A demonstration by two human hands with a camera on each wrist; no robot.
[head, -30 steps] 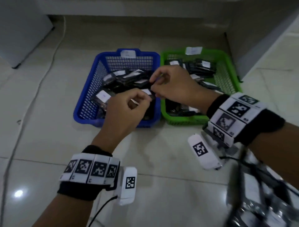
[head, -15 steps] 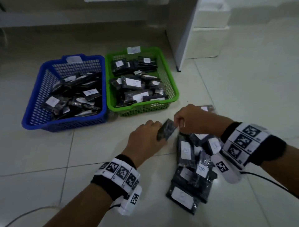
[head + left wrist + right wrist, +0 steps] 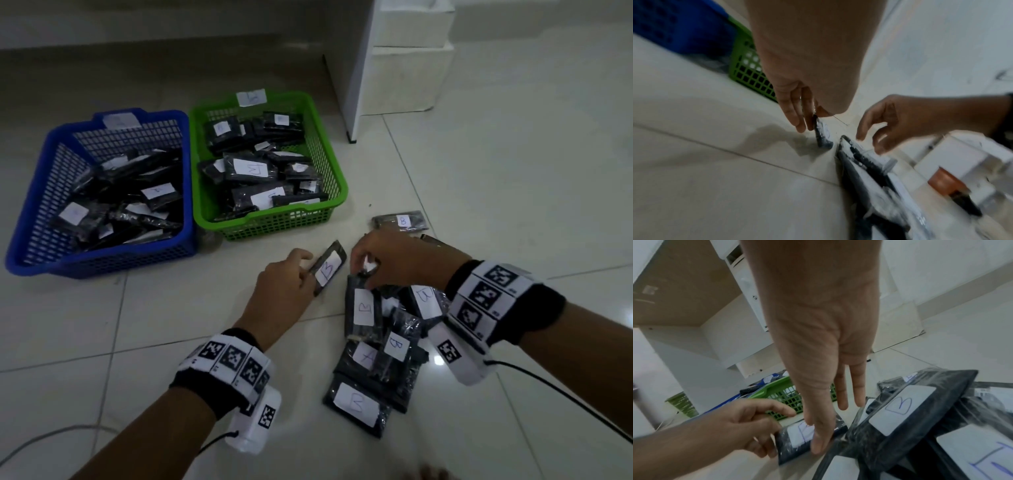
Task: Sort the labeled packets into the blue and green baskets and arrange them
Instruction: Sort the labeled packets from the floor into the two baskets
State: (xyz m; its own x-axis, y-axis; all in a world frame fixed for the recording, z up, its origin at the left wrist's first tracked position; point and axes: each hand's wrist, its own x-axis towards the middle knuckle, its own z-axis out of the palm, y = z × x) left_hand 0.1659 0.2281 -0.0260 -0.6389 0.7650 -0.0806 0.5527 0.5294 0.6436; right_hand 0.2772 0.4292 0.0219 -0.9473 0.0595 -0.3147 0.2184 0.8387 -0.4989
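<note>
White floor tiles (image 3: 496,192) carry the whole job, with a white cabinet (image 3: 394,68) standing in the upper right of the head view. At centre frame the left hand (image 3: 284,291) pinches a black packet marked B (image 3: 328,269) by its lower left edge, thumb and fingers forming a narrow grip on it; the packet's long axis runs from lower left to upper right, its far end tilted up off the floor. The right hand (image 3: 394,263) sits just beside it to the right, its thumb touching the packet's right edge in the right wrist view, while its fingers hang loosely spread with nothing closed in them in the left wrist view. Below that hand, in the lower centre right, lies the unsorted pile of packets (image 3: 380,342), labels mostly B with one A visible. One more B packet (image 3: 400,221) lies apart, just above the right hand. The green basket (image 3: 291,219), tagged at its far rim with what looks like a B, lies up and to the left of the held packet; the blue basket (image 3: 102,257) touches it further left, and both already hold packets. Judged from this, the left hand is the nearer to both baskets, and the held packet's upper end already points roughly toward the green one
</note>
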